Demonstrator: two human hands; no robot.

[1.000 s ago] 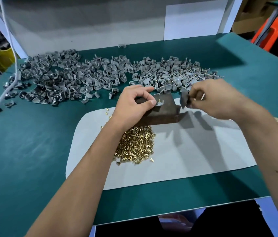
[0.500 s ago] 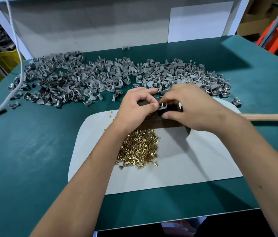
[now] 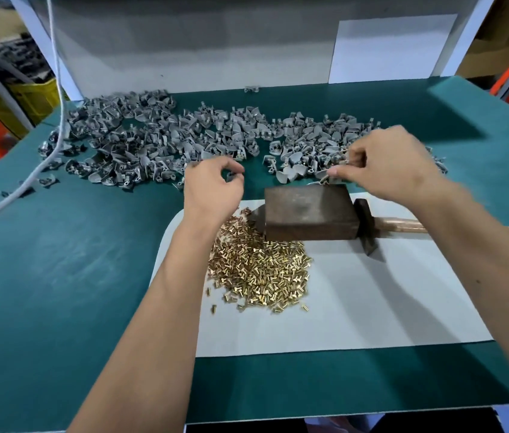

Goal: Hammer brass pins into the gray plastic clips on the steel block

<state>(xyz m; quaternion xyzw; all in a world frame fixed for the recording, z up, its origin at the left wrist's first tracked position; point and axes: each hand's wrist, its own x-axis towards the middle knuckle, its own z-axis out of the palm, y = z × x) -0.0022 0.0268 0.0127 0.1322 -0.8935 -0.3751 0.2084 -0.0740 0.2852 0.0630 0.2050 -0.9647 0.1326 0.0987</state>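
The dark steel block [image 3: 309, 214] stands on a white mat [image 3: 372, 301], and its top is bare. Just behind the block's far right corner, my right hand [image 3: 384, 164] pinches a gray plastic clip [image 3: 336, 179]; the hand is blurred. To the left of the block my left hand [image 3: 212, 185] hovers with curled fingers over a small gray piece. Whether it holds that piece I cannot tell. A heap of brass pins [image 3: 259, 270] lies in front of the block. The hammer [image 3: 367, 228] lies against the block's right side with its wooden handle pointing right.
Several loose gray clips [image 3: 159, 145] spread in a wide band across the back of the green table [image 3: 59, 260]. A white cable [image 3: 43, 164] hangs down at the far left. A white panel [image 3: 215, 42] closes off the back.
Both hands have left the block's top. My left hand drew away to the left. My right hand carried the clip off toward the back right, which uncovers the block and the hammer head.
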